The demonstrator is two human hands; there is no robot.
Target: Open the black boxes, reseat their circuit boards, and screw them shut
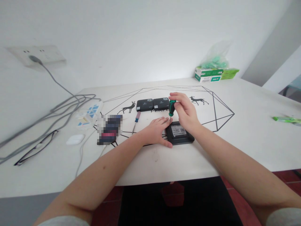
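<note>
My right hand point(187, 113) is closed around a green and black screwdriver point(171, 109), held upright over a flat black box point(180, 140). The screwdriver's tip is at the box's far left corner; whether it sits in a screw is too small to tell. The box lies on the table with a white printed label facing up. My left hand point(155, 131) grips its left side, thumb at the near corner and fingers toward the far one. Beyond them, two similar black boxes, one on the left point(144, 105) and one on the right point(161, 103), lie side by side.
A second screwdriver point(137, 117) lies left of my hands, near a blurred-out phone point(110, 130). Farther left are a power strip point(90, 116), a white case point(75, 139), glasses point(36, 149) and grey cables point(70, 103). Green and white cartons point(209, 73) stand at the back right.
</note>
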